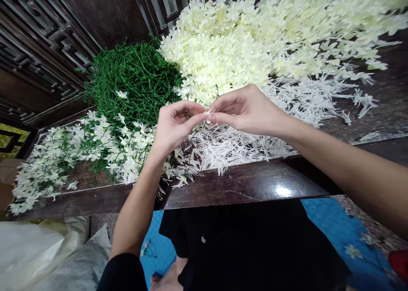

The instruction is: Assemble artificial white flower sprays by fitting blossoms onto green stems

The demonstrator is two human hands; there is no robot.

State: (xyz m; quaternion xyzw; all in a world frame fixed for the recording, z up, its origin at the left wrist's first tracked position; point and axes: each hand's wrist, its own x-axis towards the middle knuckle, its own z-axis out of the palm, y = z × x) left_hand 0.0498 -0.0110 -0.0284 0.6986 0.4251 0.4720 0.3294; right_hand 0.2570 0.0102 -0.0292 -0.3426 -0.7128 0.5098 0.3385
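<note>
My left hand (174, 124) and my right hand (250, 111) meet over the middle of the bench, thumb and fingertips of each pinched together. Between them is a small white artificial flower (208, 115), mostly covered by the fingertips. A bit of green stem shows by my left fingers. Below both hands spreads a heap of thin white plastic stamens (236, 148). Just beyond lies a big pile of cream-white petal pieces (223, 61). Green plastic stems (134, 78) are heaped beyond my left hand, and flowers joined to stems (127, 155) lie beside my left wrist.
Everything lies on a dark wooden bench (248, 180) with a glossy front edge. Carved dark wood panels (95, 15) rise behind it. White sacks (28, 248) stand at lower left. A blue mat (162, 235) with a few fallen flowers (353, 251) is on the floor.
</note>
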